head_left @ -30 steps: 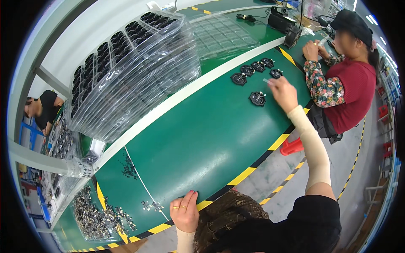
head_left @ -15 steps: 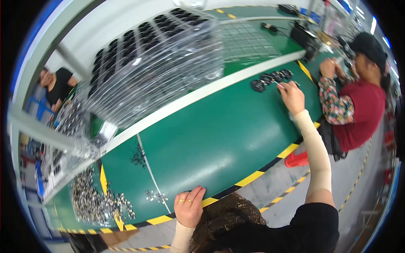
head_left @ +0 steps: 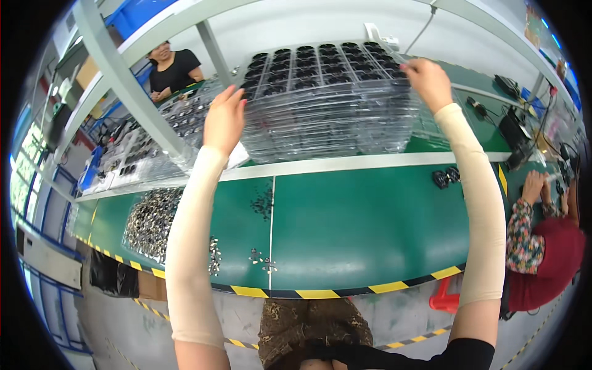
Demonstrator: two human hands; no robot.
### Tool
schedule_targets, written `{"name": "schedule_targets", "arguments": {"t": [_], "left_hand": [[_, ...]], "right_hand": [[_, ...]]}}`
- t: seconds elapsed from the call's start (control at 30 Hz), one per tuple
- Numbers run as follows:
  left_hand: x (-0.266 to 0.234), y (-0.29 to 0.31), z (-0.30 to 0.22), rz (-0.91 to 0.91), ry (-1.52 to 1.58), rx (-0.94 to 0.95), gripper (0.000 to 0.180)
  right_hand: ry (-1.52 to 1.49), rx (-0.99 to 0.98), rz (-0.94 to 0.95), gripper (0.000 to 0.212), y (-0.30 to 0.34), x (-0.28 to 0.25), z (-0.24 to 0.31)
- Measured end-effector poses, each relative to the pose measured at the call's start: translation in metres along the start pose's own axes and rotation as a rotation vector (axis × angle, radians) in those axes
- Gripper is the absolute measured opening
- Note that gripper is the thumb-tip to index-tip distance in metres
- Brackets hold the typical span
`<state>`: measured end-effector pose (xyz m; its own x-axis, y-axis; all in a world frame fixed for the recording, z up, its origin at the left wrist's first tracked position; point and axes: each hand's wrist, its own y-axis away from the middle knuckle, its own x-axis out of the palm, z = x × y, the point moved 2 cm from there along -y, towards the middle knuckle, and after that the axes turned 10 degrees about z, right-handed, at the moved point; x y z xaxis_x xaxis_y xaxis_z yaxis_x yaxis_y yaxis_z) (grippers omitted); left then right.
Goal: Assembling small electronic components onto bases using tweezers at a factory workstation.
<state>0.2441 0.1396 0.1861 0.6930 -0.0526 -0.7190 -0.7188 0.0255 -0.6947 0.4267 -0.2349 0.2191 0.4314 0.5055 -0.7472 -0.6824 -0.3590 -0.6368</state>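
A tall stack of clear plastic trays [head_left: 333, 126] stands behind the white rail, its top tray filled with rows of round black parts [head_left: 305, 69]. At the stack's left side my left hand [head_left: 224, 120] has its fingers closed at the top tray's edge. My right hand [head_left: 430, 83] pinches the same tray's right corner, thumb and fingers together. Both arms reach forward in pale sleeves. A few black round parts [head_left: 445, 177] lie on the green table near my right forearm, which partly hides them.
A heap of small metallic parts [head_left: 151, 222] lies at left, partly behind my left forearm. Small black bits [head_left: 263, 203] and a few loose parts [head_left: 262, 262] lie beside the white line. A co-worker [head_left: 549, 259] sits at right; another person [head_left: 172, 71] is beyond the frame post [head_left: 126, 80].
My right hand has left the black parts on the table and moved to the tray stack. The left hand has risen from the table's front edge to the stack. The view has turned left.
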Motion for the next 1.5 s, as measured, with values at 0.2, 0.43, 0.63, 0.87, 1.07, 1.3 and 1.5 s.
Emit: {"name": "schedule_targets", "arguments": {"t": [0.2, 0.43, 0.63, 0.87, 1.07, 1.3, 1.5], "left_hand": [[0.049, -0.051, 0.017, 0.387, -0.118, -0.285, 0.017], [0.044, -0.075, 0.026, 0.571, -0.117, -0.306, 0.019], [0.053, -0.073, 0.036, 0.594, -0.076, -0.344, 0.028], [0.046, -0.069, 0.056, 0.569, 0.120, -0.443, 0.035], [0.041, -0.081, 0.025, 0.233, 0.313, -0.299, 0.036], [0.048, -0.098, -0.030, 0.681, -0.050, -0.330, 0.045], [0.063, -0.081, 0.004, 0.546, 0.232, -0.276, 0.055]], "right_hand": [[0.094, -0.319, 0.107, 0.019, 0.000, 0.048, 0.077], [0.214, -0.204, 0.358, 0.022, -0.029, 0.046, 0.097], [0.314, -0.155, 0.412, 0.017, -0.037, 0.053, 0.112], [-0.056, 0.035, 0.536, 0.037, -0.047, 0.062, 0.111], [0.024, 0.133, 0.536, 0.041, -0.071, 0.024, 0.059], [0.161, 0.179, 0.628, 0.041, -0.056, 0.024, 0.063], [-0.143, 0.102, 0.551, 0.048, -0.066, 0.026, 0.030]]}}
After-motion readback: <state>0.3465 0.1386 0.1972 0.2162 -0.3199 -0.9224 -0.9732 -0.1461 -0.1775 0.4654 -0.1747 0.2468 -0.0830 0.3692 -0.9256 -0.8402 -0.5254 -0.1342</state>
